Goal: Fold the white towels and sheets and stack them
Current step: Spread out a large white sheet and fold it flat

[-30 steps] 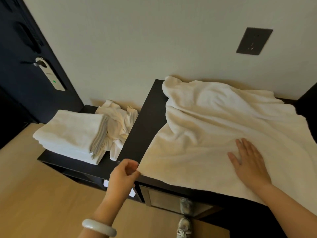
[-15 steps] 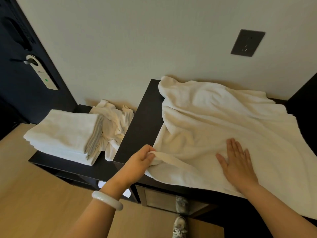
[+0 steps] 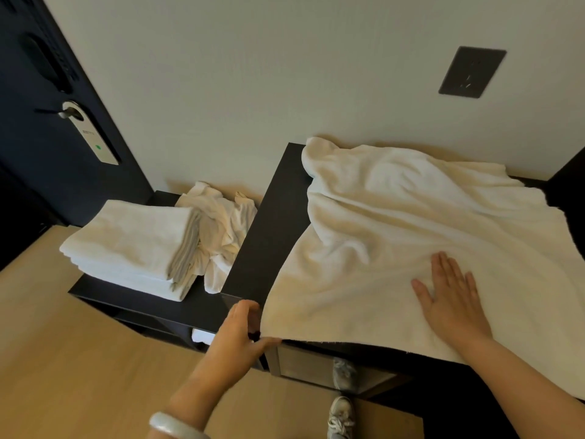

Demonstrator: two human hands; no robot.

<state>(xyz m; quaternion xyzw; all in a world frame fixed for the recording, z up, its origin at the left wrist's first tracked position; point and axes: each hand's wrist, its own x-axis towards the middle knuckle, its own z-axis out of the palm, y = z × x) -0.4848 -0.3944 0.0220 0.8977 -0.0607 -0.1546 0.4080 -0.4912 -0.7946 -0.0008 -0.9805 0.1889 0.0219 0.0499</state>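
Note:
A large white towel (image 3: 395,236) lies spread and wrinkled over the dark cabinet top (image 3: 269,236), its near edge hanging a little over the front. My left hand (image 3: 240,337) is at the towel's near-left corner and pinches it, thumb along the front edge. Fingers straight, my right hand (image 3: 452,299) presses flat on the near middle of the towel. On the lower shelf (image 3: 126,301) to the left sits a stack of folded white towels (image 3: 133,245). A crumpled white sheet (image 3: 221,223) lies beside the stack, against the cabinet's side.
The wall runs right behind the cabinet and carries a dark socket plate (image 3: 471,71). A dark door (image 3: 47,137) with a hanging tag (image 3: 95,141) stands at far left. Wooden floor (image 3: 79,359) lies below, with my shoe (image 3: 342,416) near the cabinet front.
My left hand had lifted the towel's near-left corner up and inward; now the corner is drawn back out to the cabinet's front-left edge and lies flat. My right hand stays pressed on the towel.

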